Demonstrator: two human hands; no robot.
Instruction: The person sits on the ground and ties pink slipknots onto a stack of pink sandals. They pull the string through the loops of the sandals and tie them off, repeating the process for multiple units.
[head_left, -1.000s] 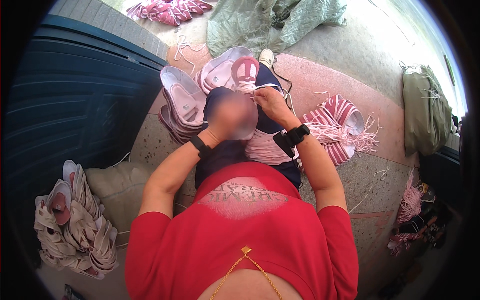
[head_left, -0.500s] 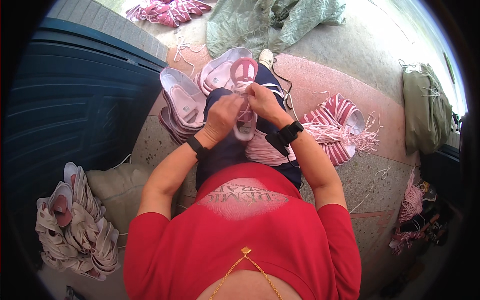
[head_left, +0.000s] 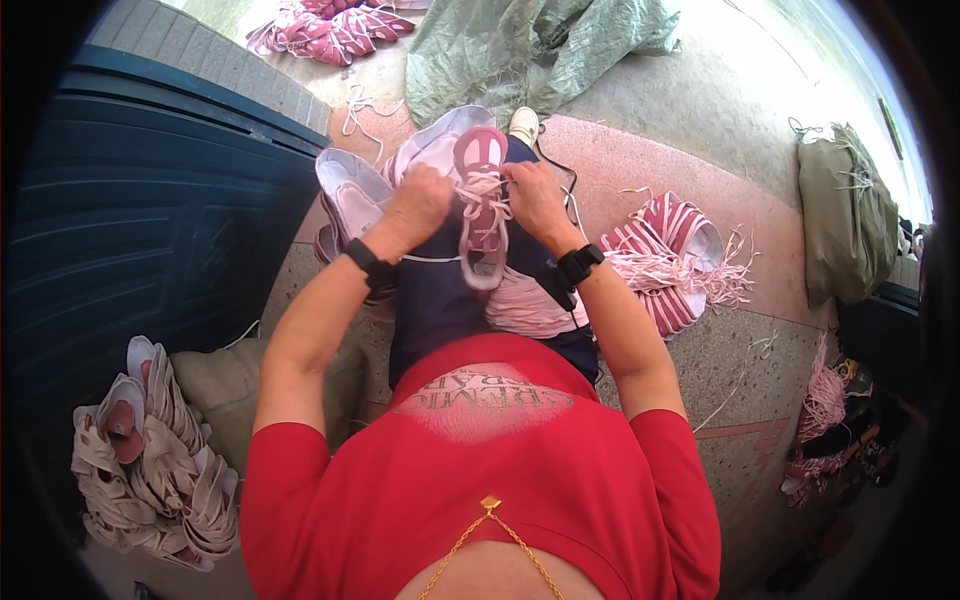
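Plainly lettering [head_left: 485,392] on red shirt [head_left: 485,465]; hands [head_left: 420,205] pinching pink shoe's [head_left: 485,238] laces [head_left: 481,186].

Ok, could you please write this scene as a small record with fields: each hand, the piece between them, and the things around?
Left hand: at the left side of the laces, exact grip too small to see
Right hand: at the right side of the laces, exact grip unclear
Piece: pink shoe upper with white laces, between the hands
Left floor: pile of pale uppers
Right floor: pink-striped bundle
Ahead: crumpled green sheet
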